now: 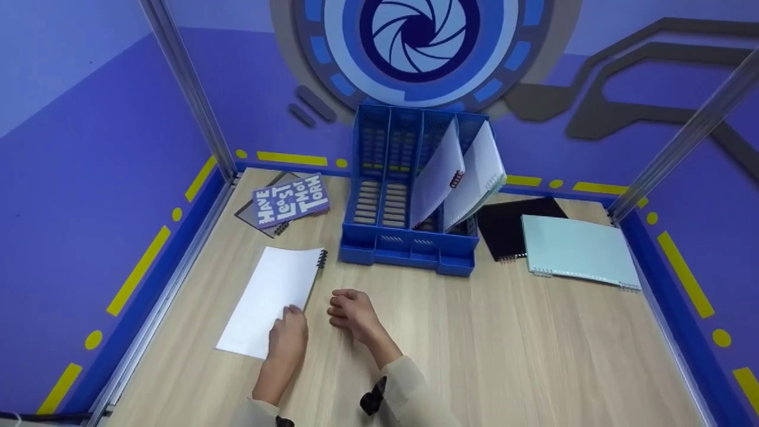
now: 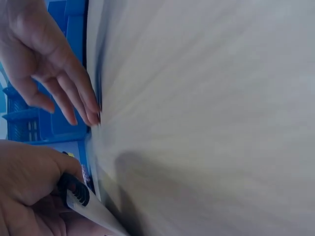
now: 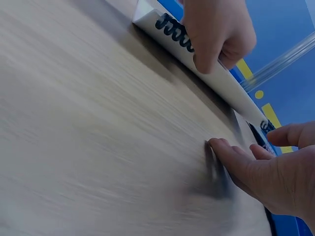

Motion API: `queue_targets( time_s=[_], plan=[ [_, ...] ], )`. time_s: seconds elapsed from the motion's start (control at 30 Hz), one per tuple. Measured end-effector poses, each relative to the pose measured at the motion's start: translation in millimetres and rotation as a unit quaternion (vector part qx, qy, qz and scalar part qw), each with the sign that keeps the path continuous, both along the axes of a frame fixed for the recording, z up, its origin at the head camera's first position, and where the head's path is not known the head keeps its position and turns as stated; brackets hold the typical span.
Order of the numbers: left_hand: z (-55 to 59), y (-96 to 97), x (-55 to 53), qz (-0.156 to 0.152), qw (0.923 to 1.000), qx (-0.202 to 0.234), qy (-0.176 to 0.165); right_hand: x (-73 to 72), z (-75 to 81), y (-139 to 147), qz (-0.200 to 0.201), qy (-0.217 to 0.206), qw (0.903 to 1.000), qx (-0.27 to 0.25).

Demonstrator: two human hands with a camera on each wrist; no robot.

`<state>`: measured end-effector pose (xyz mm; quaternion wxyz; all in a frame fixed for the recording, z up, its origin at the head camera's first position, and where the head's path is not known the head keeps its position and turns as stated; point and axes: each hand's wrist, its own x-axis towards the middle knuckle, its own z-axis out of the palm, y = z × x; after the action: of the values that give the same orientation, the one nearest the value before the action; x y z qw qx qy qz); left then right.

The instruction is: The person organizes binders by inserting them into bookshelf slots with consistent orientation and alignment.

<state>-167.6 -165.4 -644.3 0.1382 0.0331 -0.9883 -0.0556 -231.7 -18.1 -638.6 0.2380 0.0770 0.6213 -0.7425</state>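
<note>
A white spiral notebook [image 1: 261,302] with black coils along its right edge is tilted a little off the wooden table. My left hand [image 1: 287,338] grips it by that edge, thumb on one face. The right wrist view shows this hand [image 3: 219,34] beside the black coils [image 3: 174,30]; the fingers behind the notebook are hidden. To the right of the notebook, my right hand [image 1: 356,314] holds nothing. Its fingers are loosely bent, with fingertips close to the tabletop, as the right wrist view also shows that hand [image 3: 270,172].
A blue file rack [image 1: 409,243] stands at the back, with a purplish notebook [image 1: 439,175] and a white one [image 1: 474,172] leaning in its right compartments. At left, a purple lettered notebook [image 1: 290,200] overlaps a grey one [image 1: 246,213]. A mint notebook [image 1: 581,249] overlaps black notebooks [image 1: 504,228] at right.
</note>
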Motion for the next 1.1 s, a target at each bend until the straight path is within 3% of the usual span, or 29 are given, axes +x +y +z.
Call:
queue_targets(
  time_s=[0.2,0.43,0.57,0.87,1.1],
  plan=[
    [0.0,19.1,3.3,0.009,0.9979,0.034,-0.055,-0.9,0.2,-5,0.012,0.0,0.9999,-0.001],
    [-3.6,39.2,9.1,0.007,0.9994,0.035,-0.007,-2.9,-0.5,-12,0.04,0.039,0.9984,-0.007],
    [-5.0,45.7,8.9,0.013,0.9992,0.038,0.0,-4.9,-3.3,-13,0.053,0.064,0.9965,0.013],
    [-4.6,50.4,8.2,0.03,0.9984,0.041,0.027,-11.2,-9.9,-15,0.074,0.065,0.9946,0.032],
    [0.6,47.9,8.0,0.022,0.9972,0.059,0.039,-13.9,-9.4,-20,0.1,0.068,0.9912,0.055]
  ],
)
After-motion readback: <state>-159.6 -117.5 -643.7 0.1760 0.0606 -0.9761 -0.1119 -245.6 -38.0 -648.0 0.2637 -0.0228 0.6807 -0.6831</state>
